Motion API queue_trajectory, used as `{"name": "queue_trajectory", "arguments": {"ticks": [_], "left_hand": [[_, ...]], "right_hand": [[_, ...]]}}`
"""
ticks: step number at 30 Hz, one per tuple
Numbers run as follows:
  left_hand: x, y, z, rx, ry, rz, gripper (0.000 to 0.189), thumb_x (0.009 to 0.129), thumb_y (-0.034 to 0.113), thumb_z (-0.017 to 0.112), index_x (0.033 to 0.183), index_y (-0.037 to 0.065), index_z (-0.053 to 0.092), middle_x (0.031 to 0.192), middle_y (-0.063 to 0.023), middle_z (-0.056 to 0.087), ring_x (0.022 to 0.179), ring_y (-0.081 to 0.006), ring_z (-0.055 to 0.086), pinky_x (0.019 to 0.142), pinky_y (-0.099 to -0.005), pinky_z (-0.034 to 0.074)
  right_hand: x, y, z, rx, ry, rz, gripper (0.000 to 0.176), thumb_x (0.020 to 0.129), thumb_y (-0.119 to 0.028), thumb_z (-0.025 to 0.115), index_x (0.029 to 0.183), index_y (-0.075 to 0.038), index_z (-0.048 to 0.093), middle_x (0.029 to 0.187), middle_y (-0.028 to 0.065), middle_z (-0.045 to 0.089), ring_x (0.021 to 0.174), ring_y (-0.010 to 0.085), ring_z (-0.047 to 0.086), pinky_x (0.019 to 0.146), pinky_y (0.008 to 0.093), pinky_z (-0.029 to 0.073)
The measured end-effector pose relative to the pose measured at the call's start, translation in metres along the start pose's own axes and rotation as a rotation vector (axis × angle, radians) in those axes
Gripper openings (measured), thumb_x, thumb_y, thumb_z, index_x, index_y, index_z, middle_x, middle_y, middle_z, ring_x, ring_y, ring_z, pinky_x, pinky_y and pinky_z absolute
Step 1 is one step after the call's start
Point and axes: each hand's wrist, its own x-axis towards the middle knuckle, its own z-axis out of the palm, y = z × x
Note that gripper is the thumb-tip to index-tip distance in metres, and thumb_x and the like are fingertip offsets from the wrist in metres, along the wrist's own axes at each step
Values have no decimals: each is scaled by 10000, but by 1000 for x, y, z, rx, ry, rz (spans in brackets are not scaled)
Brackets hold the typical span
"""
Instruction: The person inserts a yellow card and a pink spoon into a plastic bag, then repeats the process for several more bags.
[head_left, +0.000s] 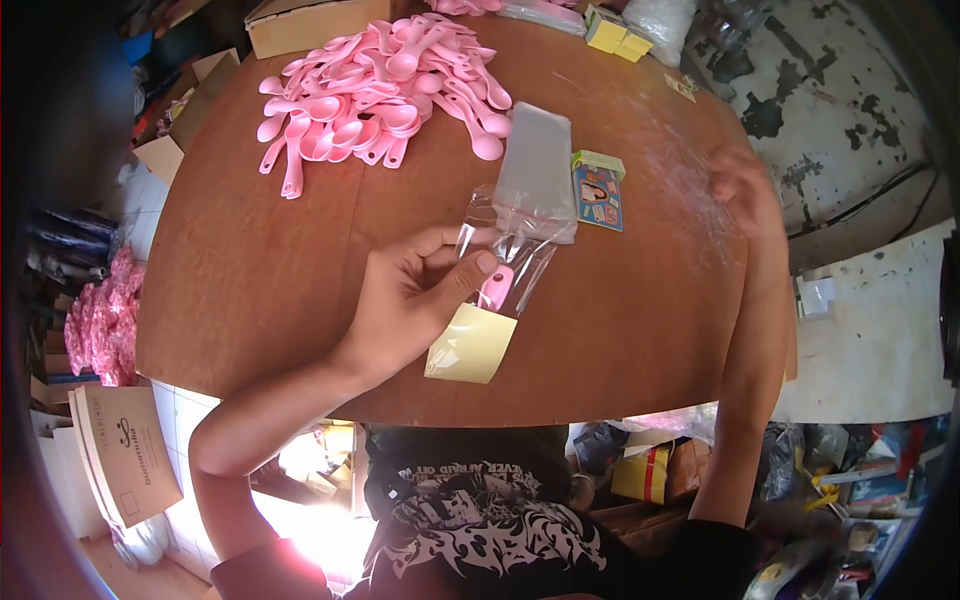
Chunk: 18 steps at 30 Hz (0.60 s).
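Observation:
My left hand [425,290] pinches a clear plastic bag [535,262] between thumb and fingers. Inside the bag are a pink spoon, whose handle [496,287] shows, and a pale yellow card [472,343]. Just beyond lies a stack of clear bags [535,165], with a small blue printed card pack [598,195] beside it. My right hand [742,190] is over the right side of the table, near thin clear plastic strips [690,195]; its fingers are curled and blurred by motion. A large heap of pink spoons [385,95] lies at the back left.
The brown table [250,290] has a cardboard box [310,25] at its back edge and yellow card stacks [618,35] at the back right. An open carton [185,115] stands beyond the left edge. Pink wrapped bundles [103,318] and another carton [125,455] are at the lower left.

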Motion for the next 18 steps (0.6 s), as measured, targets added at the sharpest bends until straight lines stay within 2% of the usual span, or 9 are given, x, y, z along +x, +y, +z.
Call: {"name": "queue_trajectory", "arguments": {"ticks": [1,2,4,5,7,11,13,15,18], "left_hand": [[2,0,-1,12,-11,-32,318,941,135,627,1201,-42,580,897,-74,707,771,-47,614,645,-208,498],[4,1,-2,26,-16,-57,312,941,137,626,1194,-41,586,899,-70,707,769,-45,613,643,-208,498],[6,0,-3,-10,9,-77,274,939,129,627,1158,-36,608,892,-62,706,761,-42,611,639,-207,495],[8,-1,-7,-3,5,-74,241,938,129,628,1125,-22,627,889,-51,704,776,-45,614,661,-209,491],[8,-5,-10,15,-8,-94,209,936,129,629,1092,-9,645,886,-40,701,790,-47,617,684,-211,487],[12,-2,-8,15,-27,-140,190,933,134,633,1072,6,656,873,-26,693,766,-43,610,669,-213,482],[12,0,-6,16,-48,-141,192,935,135,631,1076,7,653,884,-29,695,774,-47,614,681,-220,490],[11,2,-4,-30,-64,-87,212,935,120,627,1106,-5,629,913,-55,700,839,-78,638,738,-231,510],[7,7,-2,21,-74,76,289,950,147,606,1172,-35,579,1051,-127,678,972,-140,641,816,-254,522]], "right_hand": [[6,23,-10,-754,240,329,211,842,-198,612,1003,-71,662,822,48,648,620,175,563,626,289,467],[3,47,-15,-755,250,323,211,842,-198,612,1003,-71,662,822,48,648,620,175,563,626,289,467],[-1,83,-16,-1113,823,-22,261,843,-184,635,1065,-50,664,841,37,673,649,119,567,606,255,453],[3,70,0,-1114,805,-39,261,843,-184,635,1065,-50,664,841,37,673,649,119,567,606,255,453],[-11,22,68,-720,901,-157,209,855,-127,650,1049,-53,675,855,1,676,673,55,551,590,217,431],[-32,-32,153,-199,295,-99,167,905,-100,646,1055,-30,672,867,-12,672,699,7,528,598,187,410],[-40,-44,184,-64,120,-30,283,880,-236,703,1079,-37,672,855,-1,660,706,21,532,623,184,415],[-36,-50,215,-15,0,-14,348,863,-285,717,1088,-26,658,878,20,662,758,44,553,649,212,443],[-34,-55,232,117,-11,35,192,876,-145,692,1014,-13,673,877,41,674,767,78,605,659,231,476]]}}
